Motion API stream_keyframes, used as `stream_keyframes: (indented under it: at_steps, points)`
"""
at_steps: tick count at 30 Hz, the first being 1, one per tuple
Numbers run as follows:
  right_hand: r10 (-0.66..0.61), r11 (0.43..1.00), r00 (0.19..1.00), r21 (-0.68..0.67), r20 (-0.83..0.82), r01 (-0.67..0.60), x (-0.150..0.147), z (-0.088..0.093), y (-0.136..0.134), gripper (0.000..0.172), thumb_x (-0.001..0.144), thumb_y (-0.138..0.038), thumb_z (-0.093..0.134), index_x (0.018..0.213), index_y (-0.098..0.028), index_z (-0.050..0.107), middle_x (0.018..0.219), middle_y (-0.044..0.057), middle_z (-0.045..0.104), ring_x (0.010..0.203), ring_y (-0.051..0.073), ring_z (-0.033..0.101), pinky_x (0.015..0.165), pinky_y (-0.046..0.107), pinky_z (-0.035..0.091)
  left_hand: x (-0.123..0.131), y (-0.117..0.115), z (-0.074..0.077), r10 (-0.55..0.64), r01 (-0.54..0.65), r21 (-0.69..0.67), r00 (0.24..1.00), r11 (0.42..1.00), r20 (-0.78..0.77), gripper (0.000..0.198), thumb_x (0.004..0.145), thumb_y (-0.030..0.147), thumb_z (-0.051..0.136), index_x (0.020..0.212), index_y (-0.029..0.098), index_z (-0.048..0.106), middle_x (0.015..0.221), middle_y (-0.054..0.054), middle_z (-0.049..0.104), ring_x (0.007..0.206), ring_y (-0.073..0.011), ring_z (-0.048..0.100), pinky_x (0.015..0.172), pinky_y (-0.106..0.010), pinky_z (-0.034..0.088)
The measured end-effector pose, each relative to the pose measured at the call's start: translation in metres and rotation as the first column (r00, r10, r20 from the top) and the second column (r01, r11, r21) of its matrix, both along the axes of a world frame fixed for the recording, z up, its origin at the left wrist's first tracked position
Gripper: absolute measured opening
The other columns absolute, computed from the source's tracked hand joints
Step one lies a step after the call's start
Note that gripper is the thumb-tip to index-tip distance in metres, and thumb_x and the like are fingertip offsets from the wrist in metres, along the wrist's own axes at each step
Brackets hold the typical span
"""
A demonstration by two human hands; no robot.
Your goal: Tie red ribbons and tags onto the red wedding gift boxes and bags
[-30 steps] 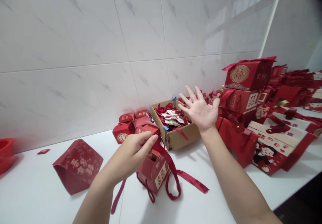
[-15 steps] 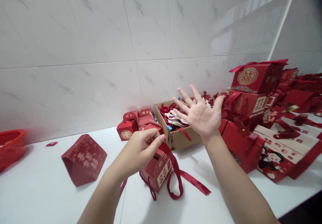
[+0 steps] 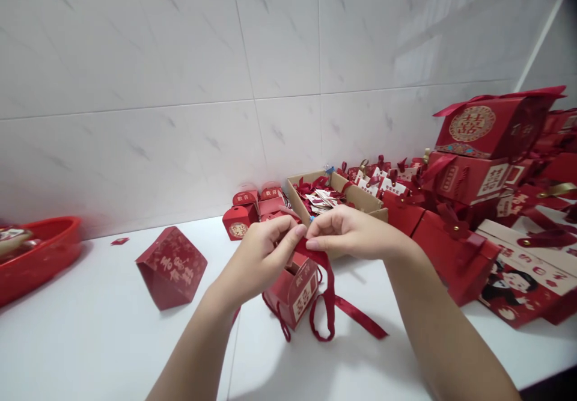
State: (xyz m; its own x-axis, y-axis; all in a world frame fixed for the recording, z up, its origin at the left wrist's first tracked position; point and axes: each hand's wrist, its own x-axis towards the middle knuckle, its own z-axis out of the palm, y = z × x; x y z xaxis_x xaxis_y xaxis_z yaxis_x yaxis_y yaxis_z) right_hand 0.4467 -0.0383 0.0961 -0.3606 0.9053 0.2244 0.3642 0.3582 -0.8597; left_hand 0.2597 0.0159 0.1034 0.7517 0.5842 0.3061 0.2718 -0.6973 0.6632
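Note:
A small red gift box (image 3: 295, 290) with gold characters stands open on the white counter (image 3: 90, 341), dark red ribbon (image 3: 331, 305) looping from its top down onto the counter. My left hand (image 3: 259, 257) pinches the ribbon just above the box. My right hand (image 3: 349, 235) is closed on the same ribbon right beside it, fingertips almost touching the left ones. Both hands hover over the box's open top.
A tilted red box (image 3: 174, 266) lies to the left, a red basin (image 3: 38, 257) at the far left edge. Small red boxes (image 3: 246, 211) and a cardboard box (image 3: 356, 193) of tags and ribbons stand by the tiled wall. Larger red gift boxes (image 3: 478, 148) pile up on the right.
My right hand, raised open over the cardboard box before, has come down and closed on the ribbon beside my left hand. The view has shifted slightly right.

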Motion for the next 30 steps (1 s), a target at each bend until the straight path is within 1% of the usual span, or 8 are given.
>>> stream_keyframes:
  at_steps: [4,8,13,19,23,26,28,30]
  points:
    - [0.025,1.000,0.969,-0.004,0.246,-0.025,0.008,0.003,-0.005,0.022,0.085,-0.033,0.054,0.075,-0.014,0.061,0.063,-0.002,0.050,0.056,0.008,0.041,0.050,0.021,0.031,-0.005,0.003,0.000,0.002,0.004,0.024,0.976,1.000,-0.216,0.031,0.093,0.038,0.032,0.070,0.020,0.040,0.063,0.004,0.038,0.055,-0.0105,0.037,0.049,-0.023,0.029]
    - [-0.050,0.999,0.886,0.030,0.462,0.041,0.009,-0.003,-0.004,0.023,0.081,-0.020,0.049,0.060,-0.015,0.056,0.054,-0.002,0.049,0.047,0.008,0.037,0.042,0.022,0.023,-0.012,0.013,-0.006,0.076,-0.037,0.088,0.866,0.995,-0.494,0.012,0.087,0.024,0.034,0.080,0.022,0.044,0.064,0.003,0.044,0.053,-0.0123,0.039,0.047,-0.023,0.028]
    - [-0.140,0.990,0.866,0.084,0.480,0.113,0.007,-0.015,0.002,0.028,0.074,-0.014,0.050,0.046,-0.017,0.045,0.046,-0.002,0.041,0.041,0.007,0.031,0.039,0.024,0.019,-0.007,0.023,-0.019,0.063,0.040,0.130,0.711,0.991,-0.700,0.021,0.072,0.014,0.043,0.090,0.022,0.050,0.078,-0.002,0.057,0.060,-0.0149,0.051,0.047,-0.023,0.031]
    - [-0.176,0.984,0.875,0.089,0.451,0.151,0.011,-0.009,-0.003,0.026,0.079,-0.020,0.049,0.053,-0.017,0.050,0.052,-0.001,0.047,0.045,0.008,0.034,0.042,0.024,0.023,0.005,0.028,-0.027,0.066,0.080,0.168,0.692,0.983,-0.719,0.018,0.066,0.013,0.044,0.082,0.021,0.046,0.076,-0.002,0.056,0.054,-0.0133,0.046,0.042,-0.023,0.029]
    - [-0.183,0.983,0.949,0.056,0.257,0.174,0.009,-0.014,-0.009,0.026,0.084,-0.030,0.048,0.062,-0.017,0.053,0.057,-0.002,0.045,0.051,0.009,0.036,0.046,0.023,0.026,0.005,0.032,-0.028,0.054,0.077,0.149,0.693,0.986,-0.719,0.018,0.068,0.016,0.045,0.085,0.020,0.047,0.080,-0.003,0.058,0.055,-0.0139,0.049,0.042,-0.023,0.031]
    - [-0.239,0.968,0.962,0.046,-0.134,0.247,0.001,-0.041,-0.009,0.026,0.083,-0.035,0.054,0.064,-0.017,0.052,0.058,-0.003,0.042,0.053,0.009,0.034,0.049,0.023,0.027,0.004,0.036,-0.030,0.039,0.074,0.125,0.697,0.989,-0.716,0.019,0.070,0.020,0.046,0.089,0.020,0.049,0.085,-0.005,0.060,0.061,-0.0155,0.054,0.045,-0.022,0.035]
    - [-0.257,0.959,0.862,-0.010,-0.437,0.282,-0.006,-0.066,-0.005,0.027,0.079,-0.037,0.059,0.062,-0.016,0.053,0.055,-0.003,0.042,0.051,0.009,0.034,0.049,0.023,0.027,0.004,0.037,-0.031,0.031,0.071,0.110,0.691,0.991,-0.722,0.022,0.069,0.020,0.047,0.091,0.019,0.050,0.087,-0.006,0.061,0.062,-0.0164,0.056,0.045,-0.023,0.036]
    - [-0.266,0.960,0.701,-0.113,-0.661,0.258,-0.014,-0.088,-0.002,0.028,0.073,-0.037,0.062,0.057,-0.016,0.052,0.050,-0.002,0.046,0.048,0.010,0.037,0.049,0.024,0.029,0.004,0.038,-0.031,0.024,0.071,0.098,0.683,0.993,-0.730,0.023,0.067,0.020,0.049,0.091,0.019,0.051,0.086,-0.007,0.062,0.061,-0.0169,0.056,0.044,-0.023,0.036]
